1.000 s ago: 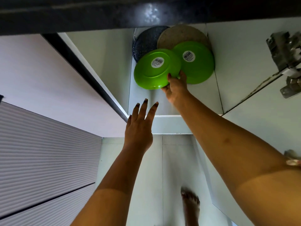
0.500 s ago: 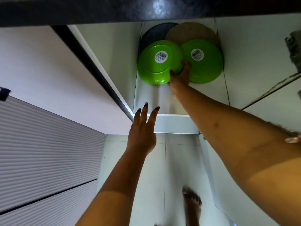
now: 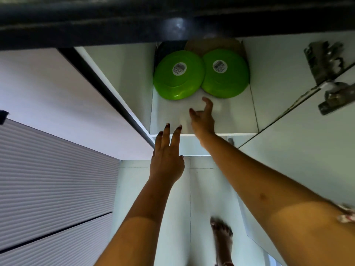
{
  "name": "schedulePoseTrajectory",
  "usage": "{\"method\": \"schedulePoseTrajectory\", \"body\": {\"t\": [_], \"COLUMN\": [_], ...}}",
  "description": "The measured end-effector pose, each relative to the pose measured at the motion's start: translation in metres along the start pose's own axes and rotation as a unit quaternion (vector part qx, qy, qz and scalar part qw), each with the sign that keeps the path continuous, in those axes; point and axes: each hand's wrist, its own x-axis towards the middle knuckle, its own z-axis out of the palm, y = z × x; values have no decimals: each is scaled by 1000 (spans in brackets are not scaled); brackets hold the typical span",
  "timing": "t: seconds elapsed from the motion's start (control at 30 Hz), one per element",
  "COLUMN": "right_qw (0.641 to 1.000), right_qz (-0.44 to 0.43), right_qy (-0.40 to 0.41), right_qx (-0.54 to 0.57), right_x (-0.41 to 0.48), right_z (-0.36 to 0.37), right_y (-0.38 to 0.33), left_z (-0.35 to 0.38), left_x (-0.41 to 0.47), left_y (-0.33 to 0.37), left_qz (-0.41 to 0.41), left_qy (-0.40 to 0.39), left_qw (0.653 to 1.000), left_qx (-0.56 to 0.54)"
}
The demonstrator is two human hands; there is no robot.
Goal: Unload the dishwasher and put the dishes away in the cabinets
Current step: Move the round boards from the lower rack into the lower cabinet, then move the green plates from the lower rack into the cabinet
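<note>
Right hand (image 3: 203, 120) has been drawn back off the left round green plastic plate (image 3: 178, 74), now left leaning at the back of the white cabinet shelf (image 3: 230, 120), just beside a 2nd green plate (image 3: 224, 72). Fingers (image 3: 208, 104) of both hands are spread & loose, nothing pinched; left hand (image 3: 167, 160) is held near the shelf edge. Withdrawal is best kept slow, w/ plates watched for sliding.
</note>
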Motion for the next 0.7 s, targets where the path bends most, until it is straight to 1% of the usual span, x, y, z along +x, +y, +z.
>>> {"method": "schedulePoseTrajectory", "body": {"t": [0.07,0.13,0.23,0.33,0.43,0.53,0.6,0.7], "right_qw": [998,998,997,996,992,987,981,955], "right_qz": [-13,-2,42,71,110,134,151,203], "right_qy": [-27,-37,-21,-14,-22,-51,-75,-142], "right_qx": [-47,-57,-53,-46,-55,-72,-98,-162], "right_x": [-20,-36,-59,-89,-124,-153,-171,-195], "right_z": [-13,-27,-51,-79,-111,-143,-166,-195], "right_y": [3,7,14,24,39,56,68,90], "left_z": [2,3,10,23,38,52,63,85], "left_x": [-9,-20,-40,-64,-85,-100,-108,-124], "left_y": [6,17,34,48,64,82,97,119], "left_qz": [-1,-1,7,40,55,59,69,85], "left_qy": [-13,-28,-44,-50,-107,-162,-196,-253], "left_qw": [1000,999,999,997,992,985,977,960], "left_qx": [-7,-15,-32,-42,-42,-3,44,83]}}
